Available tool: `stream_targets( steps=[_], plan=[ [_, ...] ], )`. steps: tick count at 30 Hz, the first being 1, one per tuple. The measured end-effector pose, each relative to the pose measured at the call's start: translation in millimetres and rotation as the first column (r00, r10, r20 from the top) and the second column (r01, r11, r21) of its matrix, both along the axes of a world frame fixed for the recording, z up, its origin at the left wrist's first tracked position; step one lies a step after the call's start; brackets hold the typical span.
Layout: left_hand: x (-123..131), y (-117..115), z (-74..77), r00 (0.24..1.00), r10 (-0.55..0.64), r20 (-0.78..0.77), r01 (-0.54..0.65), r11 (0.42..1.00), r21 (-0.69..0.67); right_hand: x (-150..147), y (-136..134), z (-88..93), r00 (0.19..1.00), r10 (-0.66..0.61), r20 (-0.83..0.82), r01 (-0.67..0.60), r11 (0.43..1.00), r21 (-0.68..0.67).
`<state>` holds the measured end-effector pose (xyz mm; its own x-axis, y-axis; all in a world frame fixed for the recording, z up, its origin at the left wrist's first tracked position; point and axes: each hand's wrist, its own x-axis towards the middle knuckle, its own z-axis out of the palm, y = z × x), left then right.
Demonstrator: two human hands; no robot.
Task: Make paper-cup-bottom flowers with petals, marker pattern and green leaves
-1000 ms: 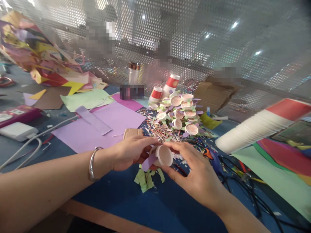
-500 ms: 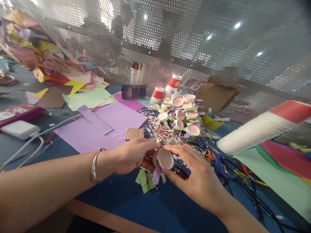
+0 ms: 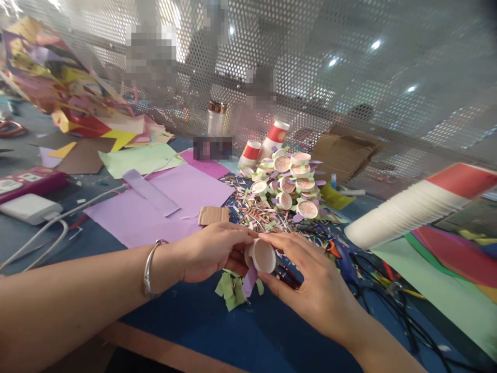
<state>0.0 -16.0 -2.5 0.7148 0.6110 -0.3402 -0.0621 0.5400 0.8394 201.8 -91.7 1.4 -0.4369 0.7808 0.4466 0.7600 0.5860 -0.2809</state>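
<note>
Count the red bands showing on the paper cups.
3: on the leftmost cup, the taller stack beside it, and the long stack at right. More may be hidden.

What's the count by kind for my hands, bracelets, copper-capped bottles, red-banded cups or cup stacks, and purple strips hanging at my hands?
Hands: 2, left hand and right hand
Bracelets: 1, silver bracelet
Bottles: 1, copper-capped bottle
Red-banded cups or stacks: 3, taller back one, shorter back one, leaning stack
Hanging strips: 1, purple strip
Total: 8

Disc pile [image 3: 287,184] behind cup piece [image 3: 264,256]; cup stack [image 3: 415,210] right, paper sheet [image 3: 194,189] left.
</note>
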Motion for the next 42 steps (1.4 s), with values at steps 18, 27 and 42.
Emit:
stream_targets(
  steps=[18,27,42],
  plan=[
    [0.4,-4.3,0.6,0.999,-0.025,-0.032,0.028,0.995,0.098,-1.6,-2.3,2.2,1.0,0.015,-0.002,-0.015,0.994,-0.111],
    [-1.0,-4.4,-1.7,0.998,-0.054,-0.034,0.057,0.993,0.104,-2.2,-0.8,0.9,0.999,0.039,-0.014,-0.039,0.998,-0.04],
    [1.2,-6.6,-2.1,0.992,-0.113,-0.054,0.121,0.979,0.161,0.7,-2.3,-1.9,0.999,0.038,-0.032,-0.039,0.999,-0.03]
  ],
)
